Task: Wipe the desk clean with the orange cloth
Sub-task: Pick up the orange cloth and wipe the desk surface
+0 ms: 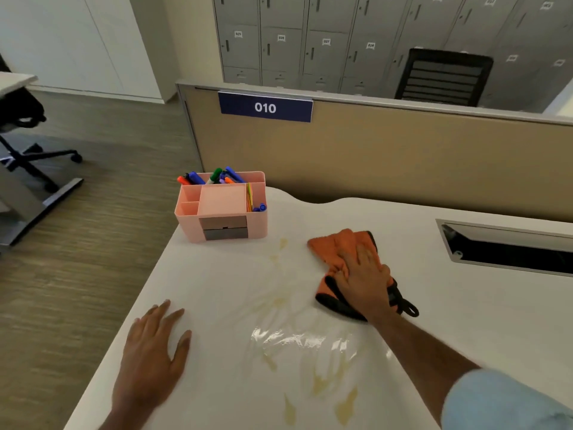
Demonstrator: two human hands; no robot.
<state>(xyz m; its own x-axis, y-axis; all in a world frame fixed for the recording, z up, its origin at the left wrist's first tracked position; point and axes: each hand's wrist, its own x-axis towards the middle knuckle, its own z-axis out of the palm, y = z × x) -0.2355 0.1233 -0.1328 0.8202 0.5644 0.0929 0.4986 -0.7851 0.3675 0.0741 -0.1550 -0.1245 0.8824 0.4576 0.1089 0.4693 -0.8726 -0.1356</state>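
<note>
The right hand (pixel 362 279) lies flat on the orange cloth (pixel 338 248), palm down and fingers spread — pressing it to the desk (pixel 449 305), not clenched around it. The cloth sits on the far right-centre of the desk top, bunched under the palm, its black-edged end and a small loop poking out beside the wrist. It looks soft, light and floppy, likely a plush microfibre; it should crumple and drag rather than slide as one piece, so a broad flat palm over its middle seems the best hold, with the loose black trim kept tucked in.

The left hand (pixel 155 346) rests open on the near left edge, holding nothing, fingers splayed as a brace.

The surface is smooth, white and glossy — yellowish smears (pixel 279 301) trail from just beside the pink organiser (pixel 221 212) down toward the near edge, with a wet sheen (pixel 297 339) between the hands. Most of the spill looks unwiped. A tan partition (pixel 403 156) stands behind, with grey lockers (pixel 325 41) beyond.
</note>
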